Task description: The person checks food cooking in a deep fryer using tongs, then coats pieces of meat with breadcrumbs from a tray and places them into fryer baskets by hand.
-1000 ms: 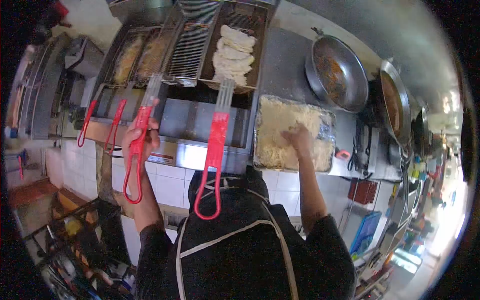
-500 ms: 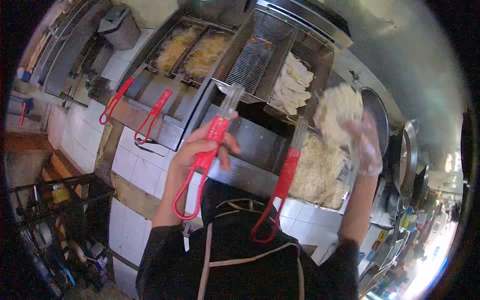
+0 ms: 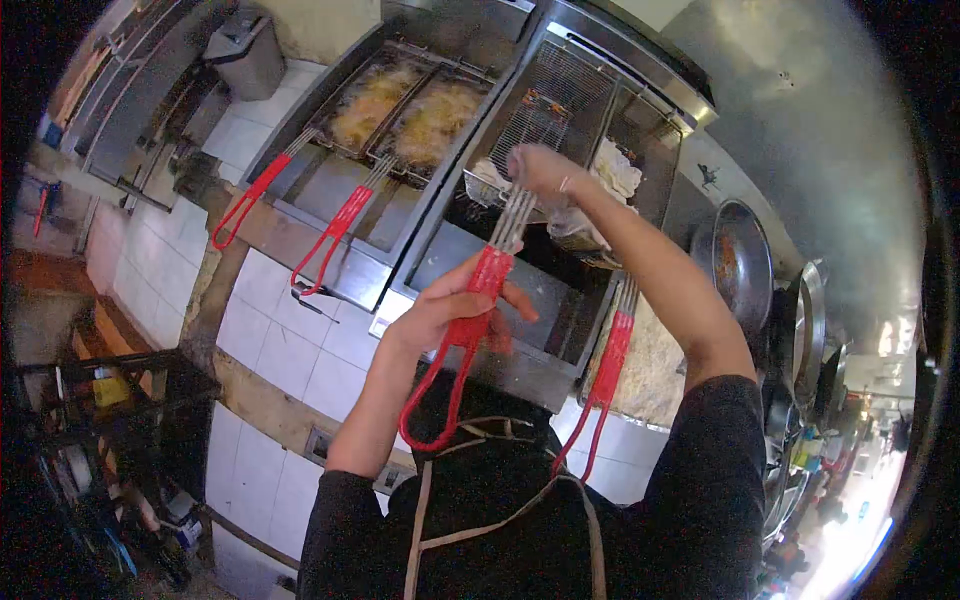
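Note:
My left hand [image 3: 462,305] is wrapped round the red handle [image 3: 490,275] of a wire fry basket [image 3: 550,95]. Over the near end of that basket, my right hand [image 3: 545,172], coated pale, reaches in with its fingers bunched and pointing down. A flour-coated piece of food [image 3: 486,173] shows at its fingertips, partly hidden by the hand and the basket's wires. Beside it, a second basket with a red handle [image 3: 612,355] holds pale coated pieces [image 3: 616,170], partly covered by my right forearm.
Left of me, two baskets sit in bubbling oil with golden food [image 3: 435,120], their red handles [image 3: 345,215] pointing my way. A tray of breading [image 3: 645,365] lies under my right arm. Dark pans [image 3: 742,255] stand at the right, and a grey bin [image 3: 245,55] at the back left.
My right hand has swung left from above the breading tray to the near end of the held basket, bringing the coated piece along. My left hand keeps its grip on the handle.

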### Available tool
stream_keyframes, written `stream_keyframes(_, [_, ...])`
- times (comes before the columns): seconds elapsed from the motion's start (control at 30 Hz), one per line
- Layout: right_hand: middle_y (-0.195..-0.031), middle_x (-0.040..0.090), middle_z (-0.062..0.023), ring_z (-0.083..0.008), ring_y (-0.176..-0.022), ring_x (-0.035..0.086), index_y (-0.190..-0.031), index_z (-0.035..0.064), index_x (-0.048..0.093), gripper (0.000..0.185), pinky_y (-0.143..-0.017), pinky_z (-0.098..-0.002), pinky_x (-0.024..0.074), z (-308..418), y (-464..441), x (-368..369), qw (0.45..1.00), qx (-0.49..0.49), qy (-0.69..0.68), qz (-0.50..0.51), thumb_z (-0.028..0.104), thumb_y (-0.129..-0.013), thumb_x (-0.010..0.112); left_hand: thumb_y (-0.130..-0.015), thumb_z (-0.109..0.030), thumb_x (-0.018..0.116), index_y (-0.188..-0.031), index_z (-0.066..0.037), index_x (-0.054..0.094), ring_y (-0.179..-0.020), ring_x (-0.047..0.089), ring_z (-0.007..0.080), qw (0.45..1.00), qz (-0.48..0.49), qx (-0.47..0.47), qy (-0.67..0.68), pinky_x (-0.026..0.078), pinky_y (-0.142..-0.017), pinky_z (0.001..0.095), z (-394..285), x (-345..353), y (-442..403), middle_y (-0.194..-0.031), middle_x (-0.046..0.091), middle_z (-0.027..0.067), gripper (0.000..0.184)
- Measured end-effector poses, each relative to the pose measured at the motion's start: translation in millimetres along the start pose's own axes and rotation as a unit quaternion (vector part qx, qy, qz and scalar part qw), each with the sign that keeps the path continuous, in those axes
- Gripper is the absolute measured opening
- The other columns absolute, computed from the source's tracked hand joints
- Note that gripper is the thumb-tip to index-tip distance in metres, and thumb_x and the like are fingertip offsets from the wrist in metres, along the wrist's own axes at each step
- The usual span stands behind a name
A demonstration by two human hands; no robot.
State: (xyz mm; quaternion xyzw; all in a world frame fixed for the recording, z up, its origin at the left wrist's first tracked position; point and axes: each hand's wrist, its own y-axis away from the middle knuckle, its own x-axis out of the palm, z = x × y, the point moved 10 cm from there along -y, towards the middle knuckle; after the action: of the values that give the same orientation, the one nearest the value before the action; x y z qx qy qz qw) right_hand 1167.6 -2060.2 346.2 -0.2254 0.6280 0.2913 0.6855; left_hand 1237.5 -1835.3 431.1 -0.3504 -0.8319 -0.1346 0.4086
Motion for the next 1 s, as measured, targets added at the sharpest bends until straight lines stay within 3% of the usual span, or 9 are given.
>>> stream_keyframes(0.07, [-0.058, 0.052, -0.0022, -0.0146, -0.053, 0.054, -0.068, 0.0041, 0.053, 0.014, -0.049, -0.0291, 0.0459, 4, 22, -55, 0.994, -0.032, -0.092, -0.042, 0.011, -0.065, 0.065, -0.082, -0.020, 0.055, -0.138, -0.012, 0.021, -0.067, 0.063, 0.0293, 1.000, -0.005, -0.003, 0.001, 0.053, -0.062, 0.0372, 5, -2, 1, -0.103, 0.056, 0.0246, 0.066])
stream_keyframes(0.1, [-0.063, 0.053, -0.0035, -0.0106, -0.057, 0.055, -0.072, 0.0057, 0.052, 0.014, -0.046, -0.0258, 0.0451, -8, 41, -71, 0.955, 0.147, -0.251, 0.052, 0.006, -0.066, 0.065, -0.081, -0.022, 0.056, -0.138, -0.011, 0.021, -0.066, 0.063, 0.0295, 1.000, -0.014, -0.002, -0.016, 0.052, -0.061, 0.0373, 3, -3, 0, -0.102, 0.056, 0.0248, 0.068])
stream_keyframes(0.27, [-0.081, 0.056, -0.0068, -0.0114, -0.063, 0.058, -0.089, 0.0040, 0.047, 0.028, -0.052, -0.0245, 0.0500, -38, 177, -154, 0.900, 0.187, -0.393, 0.023, 0.005, -0.068, 0.066, -0.076, -0.029, 0.058, -0.134, 0.003, 0.022, -0.059, 0.061, 0.0214, 0.988, -0.085, -0.004, -0.126, 0.050, -0.053, 0.0293, 7, -14, 1, -0.093, 0.059, 0.0203, 0.076])
stream_keyframes(0.33, [-0.101, 0.058, -0.0120, -0.0160, -0.067, 0.060, -0.115, 0.0034, 0.039, 0.052, -0.057, -0.0286, 0.0528, -26, 262, -173, 0.794, 0.260, -0.548, -0.034, 0.008, -0.071, 0.066, -0.076, -0.027, 0.058, -0.128, 0.005, 0.030, -0.061, 0.060, 0.0202, 0.987, -0.090, 0.008, -0.129, 0.051, -0.053, 0.0290, 8, -20, 4, -0.093, 0.057, 0.0169, 0.067])
stream_keyframes(0.53, [-0.121, 0.050, -0.0150, -0.0241, -0.086, 0.062, -0.128, 0.0025, 0.029, 0.069, -0.062, -0.0302, 0.0546, -68, 504, -37, 0.716, 0.440, -0.537, 0.070, 0.019, -0.072, 0.068, -0.081, -0.022, 0.056, -0.138, 0.002, 0.010, -0.057, 0.057, 0.0185, 0.988, -0.115, 0.014, -0.099, 0.049, -0.051, 0.0277, 8, -11, -3, -0.092, 0.055, 0.0138, 0.077])
stream_keyframes(0.7, [-0.125, 0.045, -0.0189, -0.0308, -0.103, 0.054, -0.129, 0.0026, 0.032, 0.089, -0.081, -0.0391, 0.0482, -111, 667, 133, 0.840, 0.492, -0.205, 0.098, 0.037, -0.059, 0.075, -0.086, -0.009, 0.046, -0.131, 0.001, 0.025, -0.080, 0.054, 0.0208, 0.999, -0.041, 0.009, 0.010, 0.051, -0.062, 0.0301, 15, -15, 0, -0.107, 0.048, 0.0159, 0.050])
stream_keyframes(0.77, [-0.122, 0.048, -0.0190, -0.0310, -0.109, 0.051, -0.127, 0.0042, 0.036, 0.098, -0.093, -0.0411, 0.0409, -93, 658, 117, 0.866, 0.472, -0.076, 0.145, 0.049, -0.052, 0.077, -0.083, -0.011, 0.049, -0.135, 0.000, 0.016, -0.070, 0.053, 0.0181, 0.996, -0.085, 0.017, -0.016, 0.048, -0.056, 0.0281, 14, -23, 3, -0.102, 0.051, 0.0134, 0.063])
stream_keyframes(0.87, [-0.104, 0.058, -0.0210, -0.0351, -0.100, 0.054, -0.126, 0.0016, 0.039, 0.091, -0.085, -0.0425, 0.0423, -74, 626, 76, 0.867, 0.473, 0.006, 0.160, 0.051, -0.056, 0.072, -0.082, -0.013, 0.052, -0.139, -0.001, 0.009, -0.057, 0.050, 0.0138, 0.989, -0.126, 0.036, -0.069, 0.043, -0.051, 0.0251, 13, -28, 6, -0.096, 0.052, 0.0102, 0.073])
stream_keyframes(1.0, [-0.105, 0.058, -0.0210, -0.0328, -0.100, 0.055, -0.120, 0.0004, 0.046, 0.089, -0.085, -0.0432, 0.0418, -87, 635, 92, 0.836, 0.502, -0.087, 0.206, 0.054, -0.054, 0.072, -0.083, -0.012, 0.050, -0.138, 0.000, 0.011, -0.057, 0.047, 0.0127, 0.990, -0.136, 0.030, -0.006, 0.040, -0.050, 0.0246, 15, -45, 14, -0.097, 0.051, 0.0096, 0.068])
